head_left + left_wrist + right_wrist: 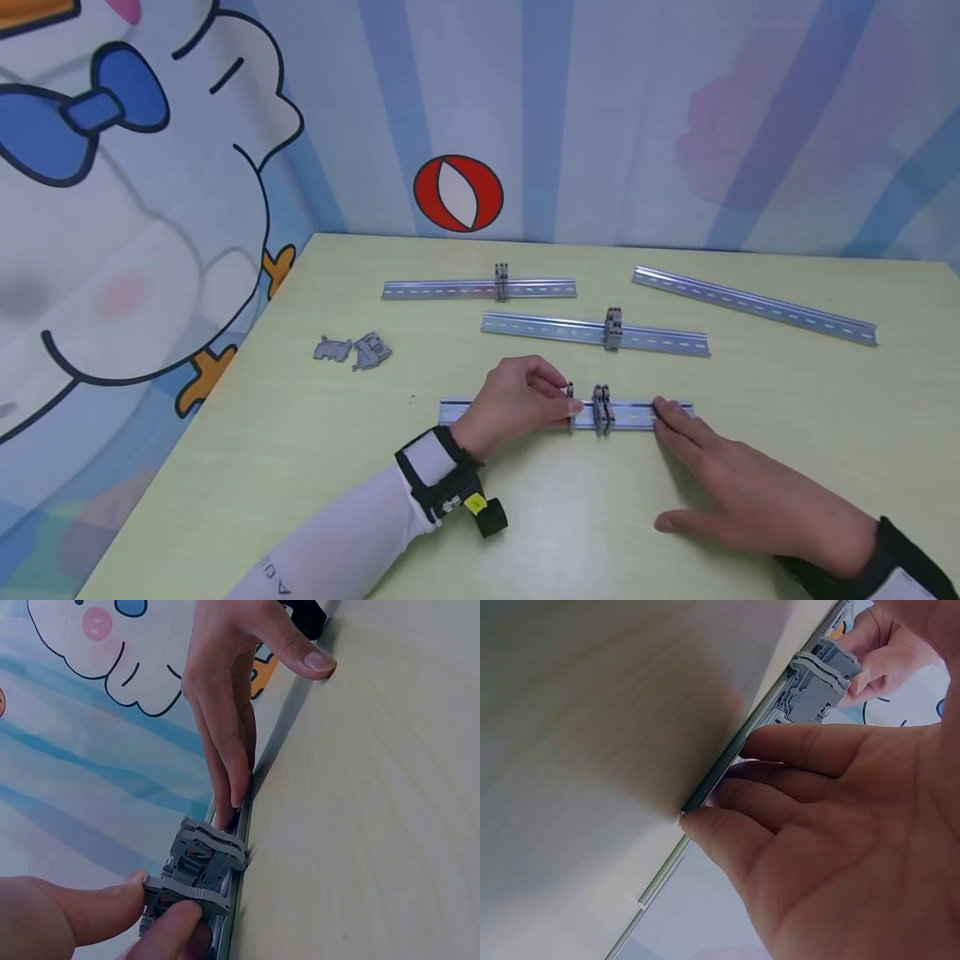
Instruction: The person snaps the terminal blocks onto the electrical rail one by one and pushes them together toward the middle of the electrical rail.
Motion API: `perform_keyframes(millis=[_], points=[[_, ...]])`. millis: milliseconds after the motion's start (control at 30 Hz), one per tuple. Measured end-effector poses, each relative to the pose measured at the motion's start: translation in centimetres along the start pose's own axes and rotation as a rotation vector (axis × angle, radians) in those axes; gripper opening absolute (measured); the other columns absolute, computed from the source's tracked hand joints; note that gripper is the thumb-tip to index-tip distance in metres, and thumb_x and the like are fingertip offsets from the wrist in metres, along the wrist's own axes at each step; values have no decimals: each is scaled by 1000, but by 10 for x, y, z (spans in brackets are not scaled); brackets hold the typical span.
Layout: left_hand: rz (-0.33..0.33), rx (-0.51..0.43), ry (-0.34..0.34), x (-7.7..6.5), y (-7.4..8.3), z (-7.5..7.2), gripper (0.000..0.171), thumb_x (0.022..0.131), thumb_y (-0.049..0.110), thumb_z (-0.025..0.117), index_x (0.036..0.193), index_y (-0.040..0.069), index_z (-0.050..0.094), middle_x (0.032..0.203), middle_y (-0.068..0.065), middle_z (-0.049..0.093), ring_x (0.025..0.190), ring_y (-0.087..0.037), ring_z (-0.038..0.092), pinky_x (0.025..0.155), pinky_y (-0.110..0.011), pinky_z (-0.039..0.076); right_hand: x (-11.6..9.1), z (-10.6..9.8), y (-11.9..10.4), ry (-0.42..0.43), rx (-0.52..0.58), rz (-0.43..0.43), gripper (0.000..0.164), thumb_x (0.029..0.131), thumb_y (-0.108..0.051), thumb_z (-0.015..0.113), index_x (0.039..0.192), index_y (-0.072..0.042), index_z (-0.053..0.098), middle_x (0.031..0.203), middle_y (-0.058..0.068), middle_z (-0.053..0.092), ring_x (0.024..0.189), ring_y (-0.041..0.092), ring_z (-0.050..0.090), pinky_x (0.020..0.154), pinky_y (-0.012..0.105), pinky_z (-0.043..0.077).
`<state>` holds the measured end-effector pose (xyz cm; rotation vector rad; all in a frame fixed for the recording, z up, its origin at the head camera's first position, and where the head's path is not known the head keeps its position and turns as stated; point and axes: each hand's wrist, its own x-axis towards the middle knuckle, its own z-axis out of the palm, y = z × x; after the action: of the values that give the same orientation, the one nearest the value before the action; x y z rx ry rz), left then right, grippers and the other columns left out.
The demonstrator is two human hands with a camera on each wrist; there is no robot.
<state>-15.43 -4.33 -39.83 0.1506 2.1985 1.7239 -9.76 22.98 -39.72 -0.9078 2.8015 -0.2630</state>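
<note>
On the nearest slotted metal DIN rail [633, 416], my left hand [517, 404] pinches a thin grey terminal block [187, 892] between thumb and fingers. The block stands upright at the rail, just left of a pair of similar grey terminal blocks [603, 410] mounted on it; a narrow gap lies between in the head view. My right hand [738, 479] lays its nearly straight fingertips on the right end of that rail, thumb spread away over the table. In the right wrist view, those fingers [727, 825] touch the rail's edge. Part of the rail's left half is hidden behind my left hand.
Behind, two rails [442, 290] [543, 327] carry upright grey blocks [501, 283] [612, 329]. A bare rail [753, 305] lies slanted at the back right. Loose flat grey blocks [372, 351] lie at the left of the table [300, 500]. A printed backdrop [615, 125] borders its far edge.
</note>
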Motion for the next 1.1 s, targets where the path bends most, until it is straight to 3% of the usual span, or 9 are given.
perform_keyframes(millis=[367, 733, 933, 1033, 1100], points=[[35, 5, 14, 8, 4, 17, 31, 77, 16, 84, 99, 9, 64, 89, -5, 67, 75, -19, 68, 66, -30, 57, -2, 0, -1, 54, -19, -40, 105, 81, -78, 49, 149, 0, 34, 159, 17, 22, 137, 37, 39, 99, 47, 46], [48, 33, 18, 13, 6, 27, 29, 75, 16, 85, 95, 11, 64, 86, -3, 67, 72, -18, 67, 65, -30, 56, -4, -1, 1, 27, -4, -14, 107, 79, -80, 48, 149, 0, 34, 159, 18, 22, 137, 38, 39, 98, 48, 46], [87, 149, 25, 12, 5, 27, 34, 78, 27, 83, 101, 13, 62, 83, 2, 68, 68, -12, 67, 65, -28, 52, -4, -2, 3, 45, -12, -18, 107, 78, -80, 49, 148, 0, 35, 159, 17, 24, 136, 38, 41, 97, 47, 47], [142, 223, 12, 5, 5, 21, 38, 81, 32, 80, 107, 12, 61, 86, 3, 68, 68, -11, 68, 66, -26, 52, -4, 0, 2, 48, 7, -11, 107, 78, -80, 50, 148, -1, 36, 159, 16, 24, 136, 37, 41, 97, 47, 47], [204, 327, 6, -2, 4, 13, 39, 81, 33, 80, 109, 11, 63, 90, 1, 67, 72, -10, 67, 68, -25, 52, -4, 1, 1, 52, 23, -6, 107, 77, -80, 51, 149, -1, 35, 159, 15, 23, 136, 37, 41, 98, 47, 47]])
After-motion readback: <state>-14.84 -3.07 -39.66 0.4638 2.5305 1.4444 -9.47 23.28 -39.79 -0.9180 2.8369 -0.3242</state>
